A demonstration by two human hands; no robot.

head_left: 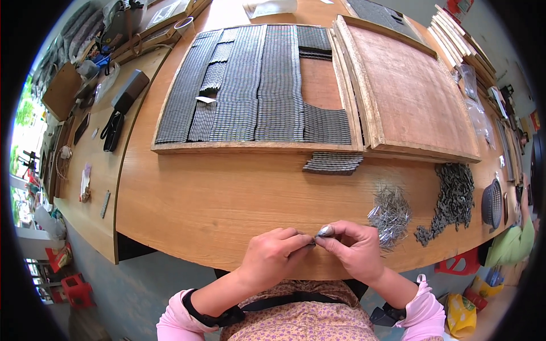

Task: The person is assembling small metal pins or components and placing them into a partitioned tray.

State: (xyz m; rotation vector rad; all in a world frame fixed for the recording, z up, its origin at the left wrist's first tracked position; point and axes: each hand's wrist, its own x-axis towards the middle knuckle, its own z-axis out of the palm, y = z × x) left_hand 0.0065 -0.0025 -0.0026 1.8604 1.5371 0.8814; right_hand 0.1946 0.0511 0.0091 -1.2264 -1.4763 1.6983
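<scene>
My left hand and my right hand meet at the table's near edge, fingertips almost touching. Both are closed in a pinch around a tiny dark piece, mostly hidden by the fingers. Something silvery covers a fingertip of my right hand. Just beyond that hand lies a loose heap of thin shiny metal pins. Farther right is a pile of small dark grey parts. A stack of ribbed grey strips rests against the front of a wooden tray filled with columns of similar strips.
A second wooden tray with a bare base adjoins the filled one. At the right edge stands a dark mesh basket. On the side table at left lie a dark box and a black case. Red stools stand below.
</scene>
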